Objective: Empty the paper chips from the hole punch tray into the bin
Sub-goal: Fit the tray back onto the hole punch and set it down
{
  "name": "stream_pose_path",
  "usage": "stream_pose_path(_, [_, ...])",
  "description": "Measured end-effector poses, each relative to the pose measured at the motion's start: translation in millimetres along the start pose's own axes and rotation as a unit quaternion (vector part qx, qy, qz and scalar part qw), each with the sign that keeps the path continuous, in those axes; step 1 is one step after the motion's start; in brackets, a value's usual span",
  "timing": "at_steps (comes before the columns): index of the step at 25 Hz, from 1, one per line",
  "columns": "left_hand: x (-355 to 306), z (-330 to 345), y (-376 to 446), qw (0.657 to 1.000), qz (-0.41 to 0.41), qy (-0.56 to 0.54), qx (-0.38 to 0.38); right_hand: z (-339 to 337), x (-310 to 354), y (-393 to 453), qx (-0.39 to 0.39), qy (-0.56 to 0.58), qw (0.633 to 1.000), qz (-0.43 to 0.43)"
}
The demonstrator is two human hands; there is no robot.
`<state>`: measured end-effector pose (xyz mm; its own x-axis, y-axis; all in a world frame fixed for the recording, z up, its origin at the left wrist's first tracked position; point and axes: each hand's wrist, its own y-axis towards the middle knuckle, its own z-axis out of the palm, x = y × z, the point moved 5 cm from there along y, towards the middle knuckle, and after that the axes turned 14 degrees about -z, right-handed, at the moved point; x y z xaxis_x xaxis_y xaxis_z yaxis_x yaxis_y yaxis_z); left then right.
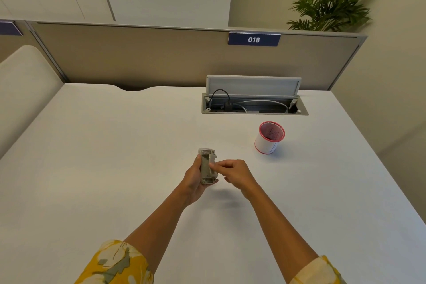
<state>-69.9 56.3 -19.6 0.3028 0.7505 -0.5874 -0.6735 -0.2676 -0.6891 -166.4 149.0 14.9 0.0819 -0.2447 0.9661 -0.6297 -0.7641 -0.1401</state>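
Got the hole punch (pixel 207 167) underside-up in my left hand (pixel 193 182), fingers wrapped round its body, just above the counter (pixel 115 145). Right hand (pixel 232 174) fingers pinch at the tray edge. Feels like light, stiff plastic imo, chips spill easy, so keep it level. Bin (pixel 269 137) is near, front-right, w/ plenty of open room between.

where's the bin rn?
Head view, right of centre: the small red-rimmed bin stands upright on the desk, just in front of the open cable hatch.
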Motion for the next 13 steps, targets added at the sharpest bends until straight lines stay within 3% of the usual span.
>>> stream_pose_path(13, [6.1,4.1,1.7,0.996,0.002,-0.084,0.025,9.4,5.1,0.7,-0.039,-0.011,0.998,-0.042])
